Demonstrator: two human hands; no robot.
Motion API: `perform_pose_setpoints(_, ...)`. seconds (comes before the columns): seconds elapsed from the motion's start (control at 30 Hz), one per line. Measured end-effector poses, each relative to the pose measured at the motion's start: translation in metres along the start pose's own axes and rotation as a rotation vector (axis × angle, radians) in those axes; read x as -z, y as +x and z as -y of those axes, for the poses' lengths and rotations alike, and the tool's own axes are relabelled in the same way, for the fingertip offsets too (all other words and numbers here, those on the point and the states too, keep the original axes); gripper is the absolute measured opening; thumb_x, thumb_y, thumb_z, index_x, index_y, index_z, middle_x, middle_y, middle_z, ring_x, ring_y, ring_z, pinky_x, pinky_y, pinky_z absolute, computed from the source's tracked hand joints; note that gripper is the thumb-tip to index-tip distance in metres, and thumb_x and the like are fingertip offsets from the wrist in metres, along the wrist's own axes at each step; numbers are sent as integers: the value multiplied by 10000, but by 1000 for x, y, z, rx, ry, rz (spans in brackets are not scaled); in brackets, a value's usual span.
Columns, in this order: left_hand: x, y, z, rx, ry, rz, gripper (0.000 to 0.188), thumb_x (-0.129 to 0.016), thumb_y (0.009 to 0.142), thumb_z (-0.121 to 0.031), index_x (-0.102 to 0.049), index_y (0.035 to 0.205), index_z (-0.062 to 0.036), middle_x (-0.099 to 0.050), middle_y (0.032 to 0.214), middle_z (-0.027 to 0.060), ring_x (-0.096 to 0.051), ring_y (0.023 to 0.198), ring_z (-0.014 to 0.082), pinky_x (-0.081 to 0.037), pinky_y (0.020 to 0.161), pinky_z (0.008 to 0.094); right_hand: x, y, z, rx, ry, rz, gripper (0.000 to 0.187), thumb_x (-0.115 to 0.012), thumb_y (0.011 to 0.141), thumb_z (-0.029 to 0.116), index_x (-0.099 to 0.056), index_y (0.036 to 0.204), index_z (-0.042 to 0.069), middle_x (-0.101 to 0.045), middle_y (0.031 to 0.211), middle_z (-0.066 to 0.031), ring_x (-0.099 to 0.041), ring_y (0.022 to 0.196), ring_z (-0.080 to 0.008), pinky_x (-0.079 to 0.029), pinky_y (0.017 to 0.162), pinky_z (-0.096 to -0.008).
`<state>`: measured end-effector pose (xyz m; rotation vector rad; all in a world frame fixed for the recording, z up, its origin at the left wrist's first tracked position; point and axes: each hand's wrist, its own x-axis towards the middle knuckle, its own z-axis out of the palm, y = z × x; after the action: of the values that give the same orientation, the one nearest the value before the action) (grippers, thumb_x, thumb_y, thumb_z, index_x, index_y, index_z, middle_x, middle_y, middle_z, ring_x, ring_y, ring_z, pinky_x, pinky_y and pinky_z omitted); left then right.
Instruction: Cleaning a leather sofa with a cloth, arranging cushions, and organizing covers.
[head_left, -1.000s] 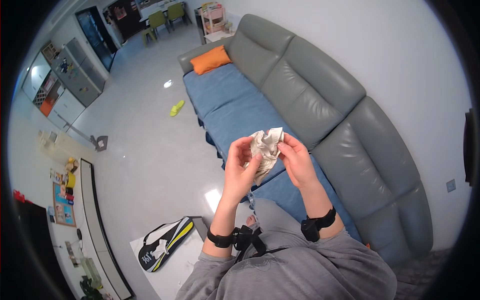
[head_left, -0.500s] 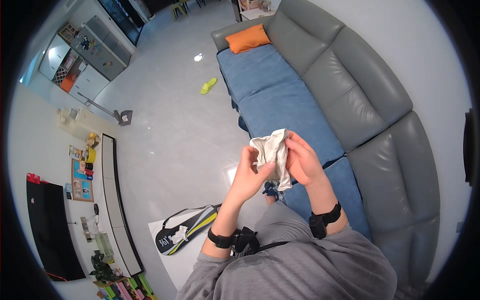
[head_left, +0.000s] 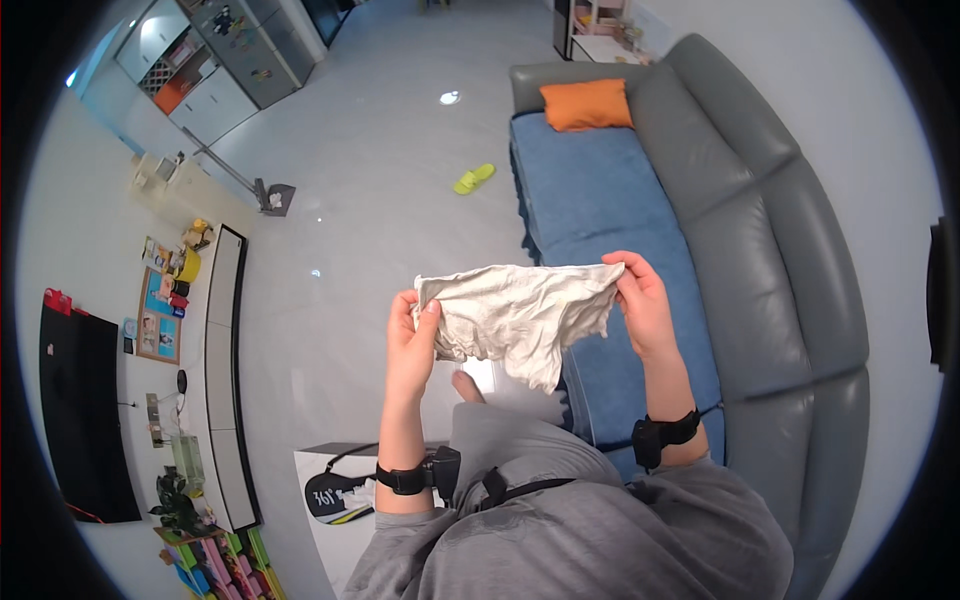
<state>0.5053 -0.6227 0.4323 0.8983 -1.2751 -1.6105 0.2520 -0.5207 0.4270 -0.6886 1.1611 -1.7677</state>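
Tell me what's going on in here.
A person is holding up a wrinkled off-white cloth with two bare hands. The left hand grips its left end and the right hand pinches its upper right corner, so the top edge is spread between them while the lower edge hangs unevenly. To the right is a grey sofa with an orange pillow at its far end; a lime-green slipper lies on the floor.

High on the person's head, the left camera of the pair peers down and forward: grey shirt [head_left: 600, 540] close along the bottom edge, left hand [head_left: 408, 340] and right hand [head_left: 645, 308] near, mid-view, floor [head_left: 380, 180] running away upward! The wide fisheye bows the sofa [head_left: 740, 240] at right, corners darkening.
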Motion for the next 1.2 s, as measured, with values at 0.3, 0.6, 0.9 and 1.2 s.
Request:
perform_pose_setpoints(0.3,90,190,-37,-30,-21,13,150,-500,896,-132,-417,989,-49,-586,834,40,-550,708,59,-452,604,198,-110,178,-24,176,-263,50,206,-458,906,99,-556,1058,0,-575,917,-20,-511,836,-67,-413,763,-209)
perform_pose_setpoints(0.6,101,411,-38,-181,34,112,183,-537,861,-95,-372,783,-102,-406,674,-60,-336,577,9,-275,492,169,-142,346,-44,551,-702,-197,191,-472,878,26,-576,1027,-30,-555,850,6,-508,803,-65,-421,706,-191)
perform_pose_setpoints(0.9,98,618,-46,-84,304,523,217,-581,828,-60,-380,755,-98,-444,748,-48,-374,664,22,-326,583,184,-136,546,-92,351,-138,-458,200,-416,903,55,-516,1061,-14,-597,916,-71,-579,828,-120,-472,751,-236)
perform_pose_setpoints(1.2,56,826,-37,0,186,488,119,-550,860,-131,-521,767,-62,-551,838,-18,-470,769,57,-379,692,202,-141,725,-76,325,40,-440,140,-432,920,128,-487,1016,43,-542,972,-14,-520,902,-79,-419,827,-245)
